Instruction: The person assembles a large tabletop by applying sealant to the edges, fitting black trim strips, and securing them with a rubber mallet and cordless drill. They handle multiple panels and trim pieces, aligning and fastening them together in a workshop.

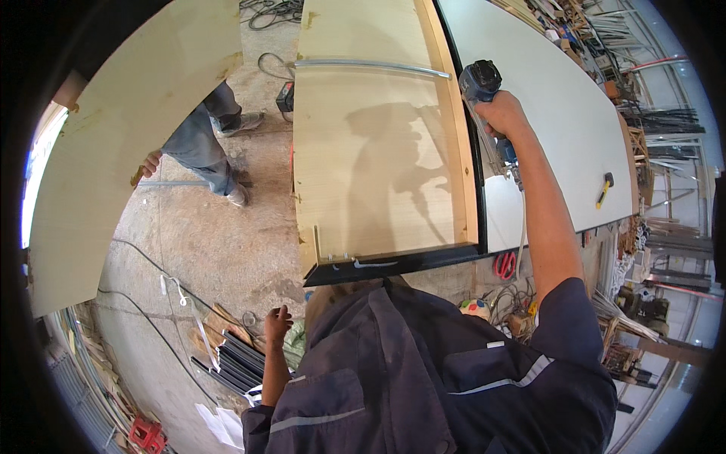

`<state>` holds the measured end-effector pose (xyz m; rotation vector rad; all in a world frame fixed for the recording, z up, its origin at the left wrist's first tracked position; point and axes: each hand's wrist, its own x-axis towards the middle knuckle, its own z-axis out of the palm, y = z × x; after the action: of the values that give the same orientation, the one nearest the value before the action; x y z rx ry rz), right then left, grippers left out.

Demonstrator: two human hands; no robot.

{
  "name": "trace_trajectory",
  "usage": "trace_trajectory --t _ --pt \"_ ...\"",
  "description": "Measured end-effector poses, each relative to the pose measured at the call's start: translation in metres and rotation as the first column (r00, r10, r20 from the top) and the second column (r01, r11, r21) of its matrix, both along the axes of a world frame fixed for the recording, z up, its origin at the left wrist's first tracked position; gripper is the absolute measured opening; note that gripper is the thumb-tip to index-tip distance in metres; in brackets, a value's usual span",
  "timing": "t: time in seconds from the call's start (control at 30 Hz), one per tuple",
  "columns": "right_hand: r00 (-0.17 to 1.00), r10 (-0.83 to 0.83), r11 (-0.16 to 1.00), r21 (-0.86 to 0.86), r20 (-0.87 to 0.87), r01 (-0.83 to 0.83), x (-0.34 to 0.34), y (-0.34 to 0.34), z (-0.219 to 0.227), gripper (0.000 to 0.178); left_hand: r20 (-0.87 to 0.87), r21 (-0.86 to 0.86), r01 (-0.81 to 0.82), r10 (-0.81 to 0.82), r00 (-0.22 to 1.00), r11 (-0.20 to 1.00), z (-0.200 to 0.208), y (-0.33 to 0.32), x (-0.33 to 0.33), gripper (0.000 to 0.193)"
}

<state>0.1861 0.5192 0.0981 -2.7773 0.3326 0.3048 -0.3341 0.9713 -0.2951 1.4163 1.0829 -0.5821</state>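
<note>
My right hand [502,115] is wrapped around a dark blue and black air nail gun [479,78]. It is held over the black edge strip [474,144] between a wood-framed panel [370,129] and a white board [544,129]. A pale air hose [522,223] hangs from the gun beside my forearm. Whether the gun's nose touches the strip I cannot tell. Low beside my body, my left hand [277,324] hangs with its fingers loosely apart and nothing visible in it. Along the panel's near end runs a black edge [393,265] with white smears.
Across the panel lies a metal rod [370,66]. A yellow and black utility knife [604,191] rests on the white board. At left, a co-worker's hand [150,163] grips a large pale sheet [136,91]. Cables and black profiles [234,363] lie on the floor.
</note>
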Motion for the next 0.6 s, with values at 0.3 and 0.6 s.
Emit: trace_trajectory --t 0.3,0.6 --pt "0.997 -0.044 0.948 0.311 -0.064 0.062 0.085 -0.025 0.000 0.022 0.057 -0.088 -0.089 0.095 0.994 0.992 -0.020 -0.054 0.022 0.043" --pt "0.991 0.131 0.987 0.087 0.011 -0.132 0.203 0.003 -0.006 0.024 0.347 -0.067 -0.176 0.188 0.919 0.982 -0.032 -0.089 0.018 0.027"
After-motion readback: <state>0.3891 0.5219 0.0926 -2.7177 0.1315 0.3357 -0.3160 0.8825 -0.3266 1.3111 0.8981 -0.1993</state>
